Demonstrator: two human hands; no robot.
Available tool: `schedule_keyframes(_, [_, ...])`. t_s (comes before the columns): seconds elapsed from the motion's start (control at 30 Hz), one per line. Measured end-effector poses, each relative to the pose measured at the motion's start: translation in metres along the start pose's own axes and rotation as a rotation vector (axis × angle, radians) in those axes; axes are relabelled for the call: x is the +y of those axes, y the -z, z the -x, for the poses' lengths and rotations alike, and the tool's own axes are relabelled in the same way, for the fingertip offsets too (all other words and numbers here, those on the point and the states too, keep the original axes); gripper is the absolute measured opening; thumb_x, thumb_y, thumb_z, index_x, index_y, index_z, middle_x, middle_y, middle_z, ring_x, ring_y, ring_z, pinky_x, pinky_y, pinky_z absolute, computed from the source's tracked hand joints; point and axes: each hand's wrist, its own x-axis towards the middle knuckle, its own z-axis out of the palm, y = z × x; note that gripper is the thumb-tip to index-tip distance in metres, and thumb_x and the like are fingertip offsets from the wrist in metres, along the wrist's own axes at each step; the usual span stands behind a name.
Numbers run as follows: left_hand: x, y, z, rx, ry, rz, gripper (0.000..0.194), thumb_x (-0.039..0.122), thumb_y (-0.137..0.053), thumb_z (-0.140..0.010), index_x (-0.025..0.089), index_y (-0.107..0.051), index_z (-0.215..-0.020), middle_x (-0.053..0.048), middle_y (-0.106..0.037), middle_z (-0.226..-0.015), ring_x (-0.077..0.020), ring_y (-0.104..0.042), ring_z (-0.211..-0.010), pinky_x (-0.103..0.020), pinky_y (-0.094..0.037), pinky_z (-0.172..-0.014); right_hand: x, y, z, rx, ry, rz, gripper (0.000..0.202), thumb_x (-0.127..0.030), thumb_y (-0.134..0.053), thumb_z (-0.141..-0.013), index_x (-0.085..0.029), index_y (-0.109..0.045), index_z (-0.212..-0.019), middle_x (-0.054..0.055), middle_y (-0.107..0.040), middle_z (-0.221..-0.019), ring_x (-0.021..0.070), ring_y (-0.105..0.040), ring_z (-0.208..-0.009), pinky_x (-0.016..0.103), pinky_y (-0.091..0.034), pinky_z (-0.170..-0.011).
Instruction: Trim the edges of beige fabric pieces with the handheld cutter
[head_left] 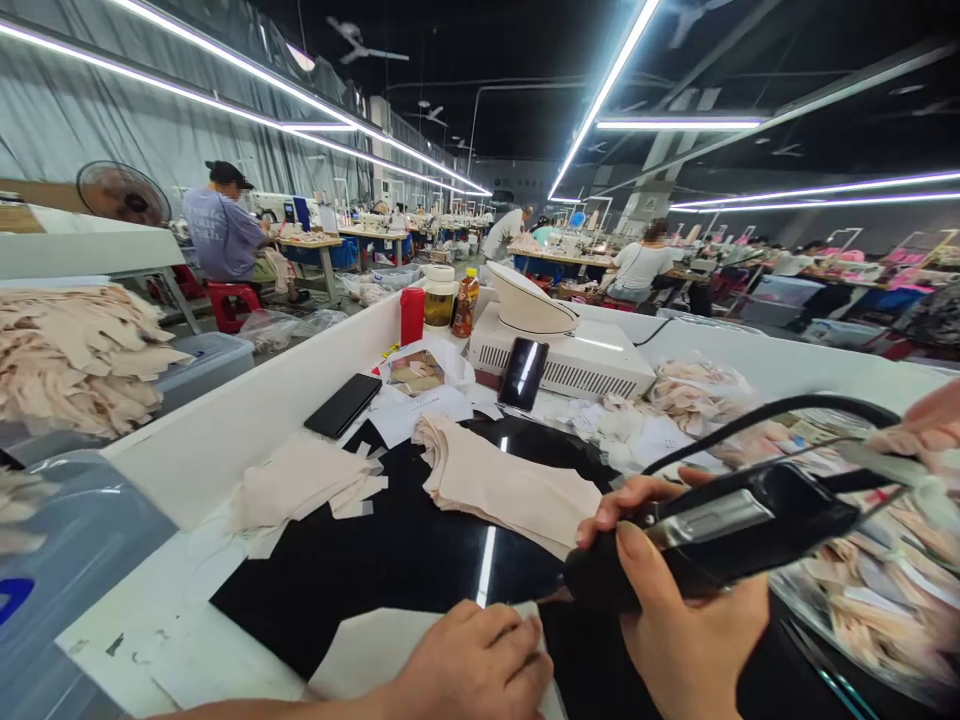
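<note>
My right hand (pixel 679 610) is wrapped around a black corded handheld tool (pixel 720 530) with a shiny metal plate on its side. The tool's dark front end points left, just above the glossy black board (pixel 360 570). My left hand (pixel 476 665) has its fingers bent together on a cream fabric piece (pixel 375 645) at the near edge, gripping its right side. Farther back on the board lies a stack of cream fabric pieces (pixel 510 475). Another cream stack (pixel 304 480) sits to the left, with small pale tabs at its edge.
A phone (pixel 523 373) leans against a white vented machine (pixel 562 350); a black flat case (pixel 343 405) lies left. Fabric scraps (pixel 885 590) fill bags on the right, near tweezers (pixel 825 670). A blurred hand (pixel 930 420) is at the right edge. Seated people work beyond.
</note>
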Motion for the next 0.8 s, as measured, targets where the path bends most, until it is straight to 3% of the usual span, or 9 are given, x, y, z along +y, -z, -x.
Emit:
schedule_keyframes(0.1, [-0.006,-0.001,-0.001,0.056,0.017,-0.011,0.023,0.039,-0.060,-0.106,0.018,-0.068,-0.106,-0.001,-0.074,-0.116,-0.0147,-0.066,-0.096,-0.028,-0.044,-0.062,-0.002,0.007,-0.005,0.073,0.062,0.098,0.056,-0.030,-0.092,-0.073,-0.029,-0.056,-0.116,-0.002,-0.067,-0.093,0.0163,-0.067,-0.064,0.033,-0.061,-0.057])
schedule_keyframes(0.23, [-0.017,0.008,-0.001,-0.077,0.036,-0.054,0.026,0.040,-0.064,-0.104,0.017,-0.067,-0.115,-0.003,-0.074,-0.124,-0.0175,-0.067,-0.102,-0.030,-0.048,-0.071,-0.006,0.026,-0.010,0.108,0.087,0.452,0.051,-0.045,-0.092,-0.070,-0.025,-0.061,-0.104,0.003,-0.072,-0.085,0.0239,-0.070,-0.066,0.040,-0.060,-0.061])
schedule_keyframes(0.33, [-0.026,0.021,-0.001,-0.171,0.043,-0.061,0.027,0.041,-0.062,-0.106,0.018,-0.066,-0.120,-0.003,-0.072,-0.131,-0.0177,-0.068,-0.107,-0.031,-0.050,-0.077,-0.012,0.036,-0.009,0.145,0.070,0.588,0.052,-0.054,-0.091,-0.067,-0.025,-0.064,-0.101,0.006,-0.075,-0.086,0.0282,-0.073,-0.070,0.043,-0.060,-0.067])
schedule_keyframes(0.43, [-0.032,0.037,-0.002,-0.223,0.019,-0.084,0.029,0.041,-0.054,-0.110,0.018,-0.066,-0.125,-0.003,-0.070,-0.137,-0.0182,-0.066,-0.117,-0.032,-0.051,-0.092,-0.021,0.037,-0.004,0.170,0.059,0.585,0.053,-0.054,-0.090,-0.066,-0.024,-0.064,-0.101,0.004,-0.074,-0.087,0.0260,-0.073,-0.067,0.040,-0.059,-0.065])
schedule_keyframes(0.57, [-0.028,0.051,-0.003,-0.128,-0.005,-0.071,0.024,0.034,-0.054,-0.111,0.017,-0.067,-0.122,-0.003,-0.070,-0.135,-0.0176,-0.062,-0.126,-0.031,-0.046,-0.107,-0.027,0.035,0.006,0.164,0.096,0.557,0.050,-0.047,-0.090,-0.070,-0.023,-0.063,-0.105,0.000,-0.072,-0.081,0.0207,-0.069,-0.064,0.036,-0.059,-0.066])
schedule_keyframes(0.7, [-0.010,0.049,-0.001,-0.048,-0.028,0.070,0.014,0.026,-0.058,-0.107,0.017,-0.066,-0.114,-0.002,-0.074,-0.108,-0.0157,-0.067,-0.104,-0.028,-0.052,-0.096,-0.025,0.039,0.013,0.135,0.089,0.419,0.049,-0.038,-0.090,-0.074,-0.025,-0.059,-0.110,-0.002,-0.071,-0.085,0.0171,-0.068,-0.061,0.032,-0.058,-0.062])
schedule_keyframes(0.8, [0.004,0.046,0.000,-0.068,-0.035,0.150,0.014,0.025,-0.056,-0.106,0.016,-0.066,-0.112,-0.002,-0.070,-0.095,-0.0171,-0.066,-0.091,-0.029,-0.055,-0.085,-0.025,0.041,0.015,0.097,0.061,0.304,0.049,-0.032,-0.088,-0.078,-0.028,-0.057,-0.115,-0.003,-0.070,-0.086,0.0159,-0.067,-0.059,0.032,-0.058,-0.059])
